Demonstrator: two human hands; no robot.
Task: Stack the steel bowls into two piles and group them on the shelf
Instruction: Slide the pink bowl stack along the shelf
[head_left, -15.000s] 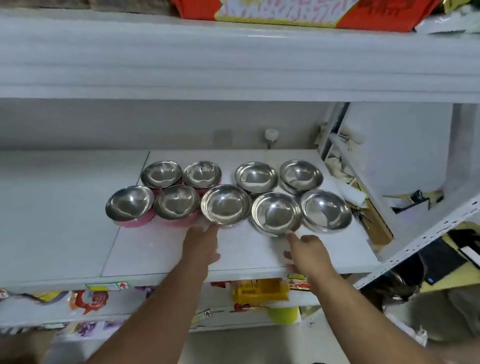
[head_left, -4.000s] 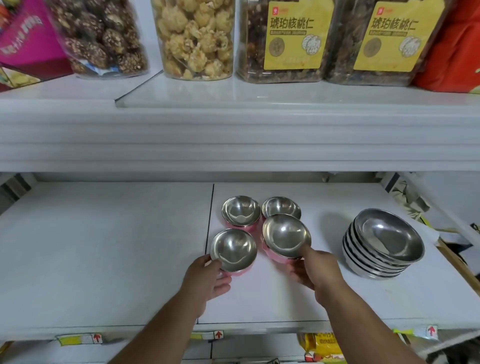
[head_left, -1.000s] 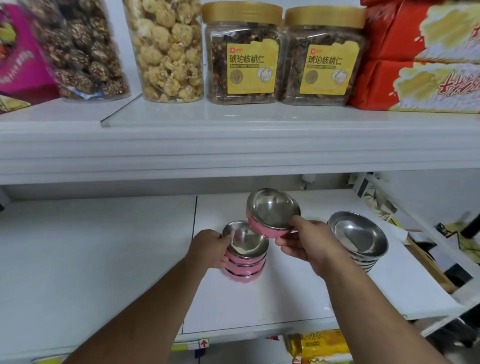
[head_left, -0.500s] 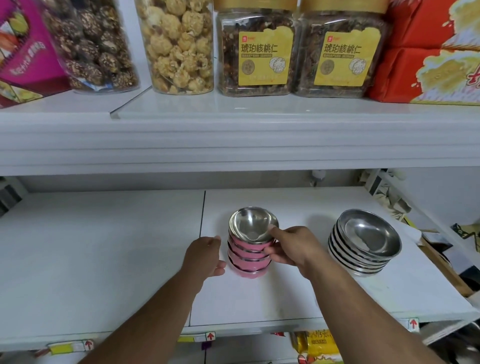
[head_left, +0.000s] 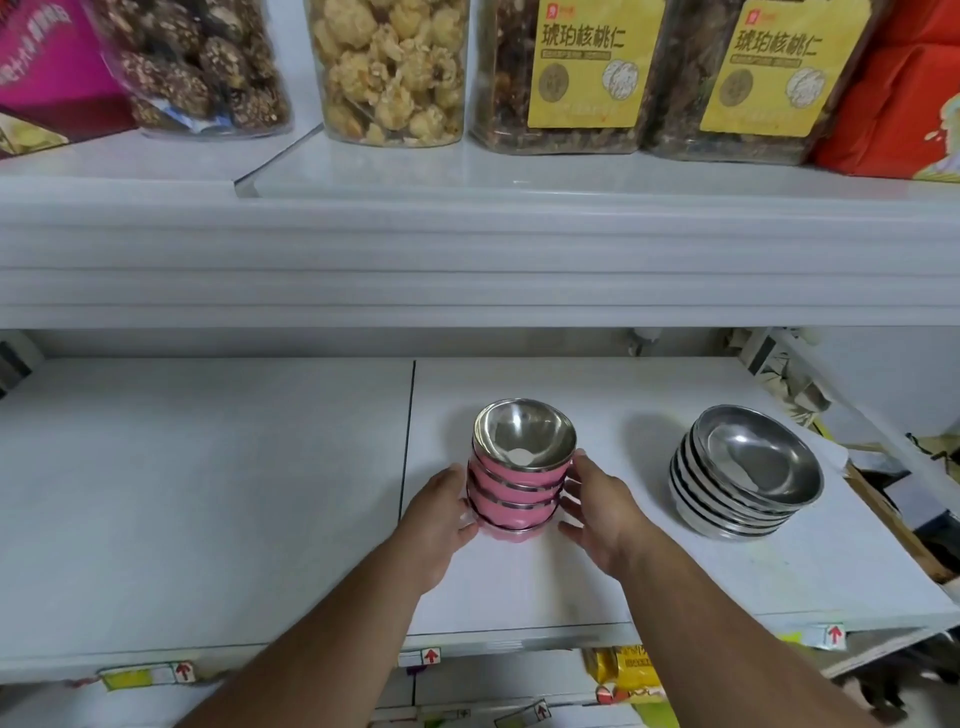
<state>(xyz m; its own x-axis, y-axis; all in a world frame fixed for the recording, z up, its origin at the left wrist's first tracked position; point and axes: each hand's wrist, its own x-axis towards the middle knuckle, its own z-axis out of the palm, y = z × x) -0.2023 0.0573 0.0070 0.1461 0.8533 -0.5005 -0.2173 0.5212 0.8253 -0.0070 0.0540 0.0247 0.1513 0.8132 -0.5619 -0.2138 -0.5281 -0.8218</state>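
Here, both hands' fingers cup the pink bowl stack (head_left: 511, 486), left hand (head_left: 439, 512) and right hand (head_left: 597, 506) flanking it, with the steel bowl stack (head_left: 743, 483) well apart to its right on the shelf (head_left: 208, 467).

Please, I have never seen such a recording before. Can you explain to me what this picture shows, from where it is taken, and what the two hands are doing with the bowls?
There is no machine here. A person wears a camera on the head, so you look forward and down along both arms. The left hand and the right hand press on the two sides of a pile of pink bowls with steel insides, which stands on the white shelf. To the right, apart from it, stands a second pile of plain steel bowls. On the shelf above are jars of snacks and a red package. Both piles look finished, but they are not yet side by side.
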